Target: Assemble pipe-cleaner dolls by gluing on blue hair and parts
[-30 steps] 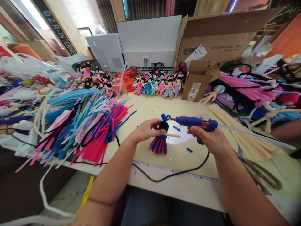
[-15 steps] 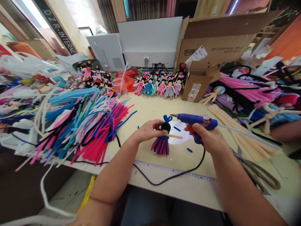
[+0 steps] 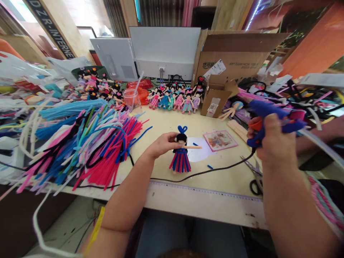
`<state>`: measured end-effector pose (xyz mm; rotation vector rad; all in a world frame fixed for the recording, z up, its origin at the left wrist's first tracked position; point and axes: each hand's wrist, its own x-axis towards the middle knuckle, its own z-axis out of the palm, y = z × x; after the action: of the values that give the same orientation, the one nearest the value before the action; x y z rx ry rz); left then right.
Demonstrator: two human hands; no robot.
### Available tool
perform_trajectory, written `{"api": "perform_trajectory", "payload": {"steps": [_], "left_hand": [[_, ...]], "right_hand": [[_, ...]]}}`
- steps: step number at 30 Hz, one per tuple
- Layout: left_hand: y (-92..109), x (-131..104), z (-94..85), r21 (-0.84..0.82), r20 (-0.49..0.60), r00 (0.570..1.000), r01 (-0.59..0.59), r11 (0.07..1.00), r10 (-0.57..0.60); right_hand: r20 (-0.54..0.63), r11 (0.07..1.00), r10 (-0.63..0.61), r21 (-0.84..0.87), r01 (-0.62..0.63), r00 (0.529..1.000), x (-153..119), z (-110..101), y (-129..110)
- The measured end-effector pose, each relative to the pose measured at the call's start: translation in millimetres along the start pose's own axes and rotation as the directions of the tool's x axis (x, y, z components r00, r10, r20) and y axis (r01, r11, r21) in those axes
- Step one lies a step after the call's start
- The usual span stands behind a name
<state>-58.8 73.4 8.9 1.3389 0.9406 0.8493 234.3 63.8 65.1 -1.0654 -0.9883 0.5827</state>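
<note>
Pinched in my left hand (image 3: 167, 143) is a pipe-cleaner doll (image 3: 180, 159), held upright by its head. It has black hair, a blue loop bow on top and a skirt striped in blue and red; one beige arm sticks out to the right. My right hand (image 3: 271, 138) grips a blue hot glue gun (image 3: 260, 132) with an orange trigger, well to the right of the doll and blurred by motion. A white glue stick (image 3: 322, 145) comes out of its back end, and a black cord (image 3: 204, 172) trails from it across the table.
Bundles of coloured pipe cleaners (image 3: 107, 147) spread over the left side. Finished dolls (image 3: 177, 100) stand in rows before a monitor (image 3: 165, 46). A small carton (image 3: 215, 102), a picture card (image 3: 220, 139), scissors (image 3: 256, 181) and a ruler (image 3: 204, 191) are on the table, with blue offcuts (image 3: 210, 167).
My right hand has swung the glue gun away from the doll, to the right and up. The picture card now shows on the table. My left hand still holds the doll.
</note>
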Motion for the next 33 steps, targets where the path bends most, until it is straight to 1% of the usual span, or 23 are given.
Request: {"api": "perform_trajectory", "payload": {"steps": [1, 2, 3, 4, 5, 7, 9, 10, 11, 13, 15, 21, 24, 26, 28, 29, 30, 31, 32, 33], "left_hand": [[0.2, -0.2, -1.7, -0.01, -0.025, 1.0, -0.014, 1.0, 0.014], [0.3, -0.3, -2.9, -0.015, -0.041, 0.999, -0.029, 0.999, 0.028], [0.3, -0.4, -3.7, -0.014, -0.053, 0.998, -0.042, 0.999, 0.041], [0.2, -0.4, -4.0, -0.01, -0.058, 0.997, -0.05, 0.999, 0.049], [0.0, -0.4, -3.8, -0.002, -0.056, 0.997, -0.053, 0.999, 0.053], [-0.3, -0.2, -2.7, 0.014, -0.044, 0.998, -0.052, 0.999, 0.052], [-0.4, 0.1, -1.4, 0.023, -0.032, 0.998, -0.05, 0.998, 0.051], [-0.3, 0.2, -1.0, 0.025, -0.03, 0.998, -0.053, 0.998, 0.054], [0.1, 0.3, -0.7, 0.025, -0.031, 0.998, -0.055, 0.998, 0.055], [1.1, 0.1, -0.5, 0.024, -0.035, 0.998, -0.056, 0.998, 0.057], [2.1, -0.1, -0.4, 0.024, -0.037, 0.998, -0.055, 0.998, 0.056], [0.2, 0.6, 0.0, 0.006, -0.017, 0.998, -0.058, 0.998, 0.058], [-0.7, 1.2, -0.1, 0.006, -0.013, 0.998, -0.058, 0.998, 0.058], [0.0, 1.2, -0.1, 0.006, -0.024, 0.998, -0.057, 0.998, 0.057], [1.4, 0.8, -0.1, 0.01, -0.035, 0.998, -0.056, 0.998, 0.056], [2.1, 0.6, 0.0, 0.013, -0.039, 0.998, -0.056, 0.998, 0.056], [2.7, 0.3, 0.2, 0.017, -0.04, 0.998, -0.057, 0.998, 0.058], [3.2, 0.1, 0.4, 0.021, -0.039, 0.997, -0.058, 0.998, 0.059], [3.4, -0.1, 0.8, 0.023, -0.035, 0.998, -0.06, 0.998, 0.061], [3.4, -0.3, 1.3, 0.024, -0.029, 0.997, -0.064, 0.998, 0.064]], "right_hand": [[-0.014, 0.99, 0.089, -0.104, -0.09, 0.996, -2.3, -8.2, 12.7], [0.005, 0.954, 0.203, -0.226, -0.197, 0.979, -6.3, -16.3, 26.5], [0.025, 0.897, 0.305, -0.344, -0.278, 0.952, -11.7, -23.8, 40.5], [0.024, 0.836, 0.375, -0.442, -0.327, 0.927, -17.8, -30.4, 53.4], [-0.019, 0.788, 0.371, -0.524, -0.325, 0.929, -24.1, -35.9, 64.5], [-0.006, 0.681, 0.353, -0.684, -0.261, 0.936, -34.8, -42.9, 79.7], [0.015, 0.574, 0.341, -0.795, -0.196, 0.94, -41.1, -45.7, 86.0], [0.026, 0.534, 0.339, -0.828, -0.17, 0.94, -42.6, -46.0, 87.0], [0.042, 0.513, 0.336, -0.846, -0.145, 0.941, -43.4, -46.1, 87.1], [0.093, 0.516, 0.326, -0.851, -0.094, 0.941, -43.9, -46.0, 86.7], [0.146, 0.543, 0.316, -0.838, -0.053, 0.937, -44.4, -46.3, 86.4], [0.249, 0.605, 0.31, -0.796, 0.012, 0.918, -46.1, -51.3, 87.3], [0.235, 0.609, 0.314, -0.793, -0.005, 0.92, -50.0, -59.9, 84.8], [0.187, 0.603, 0.318, -0.797, -0.046, 0.93, -57.8, -68.8, 78.9], [0.115, 0.57, 0.28, -0.819, -0.069, 0.953, -70.3, -77.5, 68.9], [0.088, 0.542, 0.243, -0.838, -0.06, 0.966, -77.7, -80.2, 63.1], [0.097, 0.521, 0.223, -0.853, -0.035, 0.97, -85.0, -81.0, 57.4], [0.159, 0.533, 0.217, -0.846, 0.02, 0.963, -91.8, -79.5, 52.4], [0.275, 0.569, 0.24, -0.817, 0.094, 0.931, -97.2, -75.3, 48.5], [0.391, 0.6, 0.272, -0.783, 0.163, 0.879, -101.0, -68.8, 46.3]]}}
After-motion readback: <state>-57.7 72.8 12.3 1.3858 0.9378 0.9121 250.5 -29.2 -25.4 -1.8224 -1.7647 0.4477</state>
